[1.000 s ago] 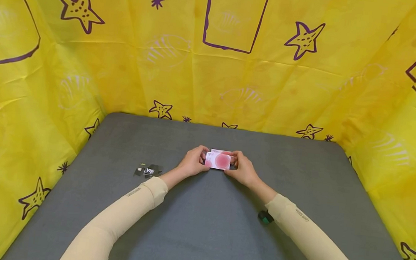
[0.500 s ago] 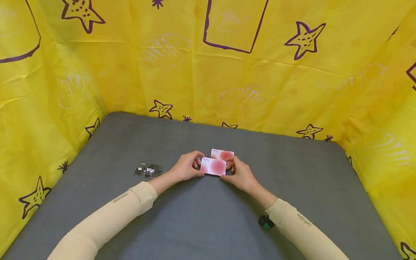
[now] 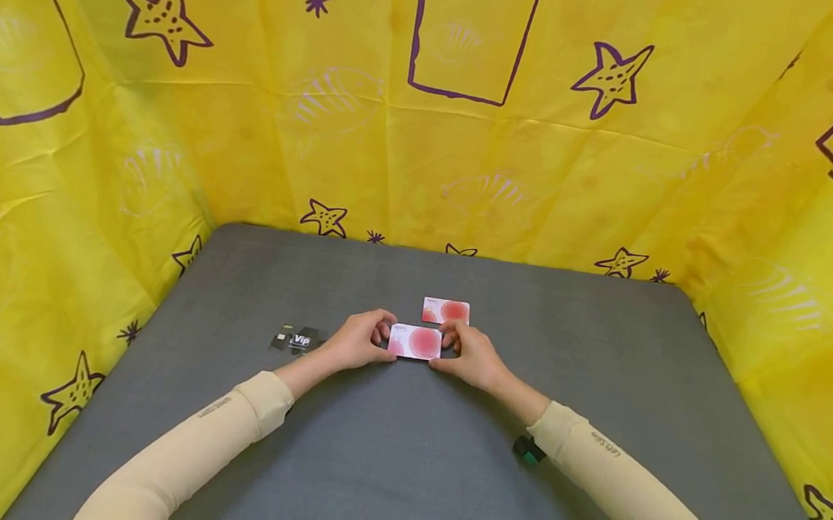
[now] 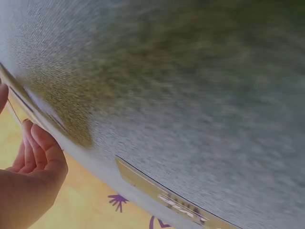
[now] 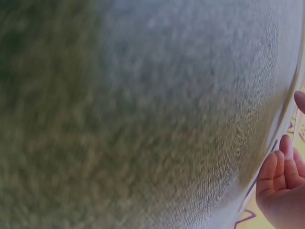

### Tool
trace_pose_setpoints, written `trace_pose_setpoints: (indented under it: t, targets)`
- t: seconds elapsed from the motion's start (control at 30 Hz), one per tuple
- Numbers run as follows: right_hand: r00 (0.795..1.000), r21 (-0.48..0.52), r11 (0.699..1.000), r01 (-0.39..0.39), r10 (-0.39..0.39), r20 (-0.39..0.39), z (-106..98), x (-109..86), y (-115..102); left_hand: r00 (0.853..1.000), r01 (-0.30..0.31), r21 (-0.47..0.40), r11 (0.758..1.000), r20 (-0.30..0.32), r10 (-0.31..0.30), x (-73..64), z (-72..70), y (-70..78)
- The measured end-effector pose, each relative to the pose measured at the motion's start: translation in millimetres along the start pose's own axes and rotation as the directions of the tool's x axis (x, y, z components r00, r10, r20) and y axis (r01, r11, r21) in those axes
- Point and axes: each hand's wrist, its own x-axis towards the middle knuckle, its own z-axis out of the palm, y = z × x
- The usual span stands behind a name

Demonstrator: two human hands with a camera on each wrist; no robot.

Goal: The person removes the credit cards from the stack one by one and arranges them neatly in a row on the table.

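Observation:
In the head view a white card with pink and red circles is held by both hands, face up and tilted over the grey table. My left hand pinches its left edge between thumb and fingers. At the right edge, my right hand grips it the same way. A second, similar card lies flat on the table just behind, near the right fingertips. Both wrist views show the hands only at the frame border, with the left hand and the right hand curled near the card's thin edge.
A black card marked "Vip" lies left of the left hand and shows edge-on in the left wrist view. A small black and green object is beside the right cuff. Yellow patterned cloth hangs around the grey table.
Both hands have brought the held card toward the person and slightly left, away from the second card. That second card, earlier mostly covered, now lies in full view behind it.

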Motion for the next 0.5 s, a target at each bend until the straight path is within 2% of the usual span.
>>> trace_pose_setpoints:
  t: [0.23,0.5]
  targets:
    - [0.999,-0.011,0.999,0.034,-0.034,0.017,7,-1.5,-7,0.999,-0.048,0.034,0.998,0.016,0.048,-11.3,-8.2,-4.9]
    - [0.994,-0.041,0.994,0.1,-0.099,0.035,15,2.0,-16,0.993,-0.116,0.127,0.985,0.016,0.115,-24.2,-22.2,-10.7]
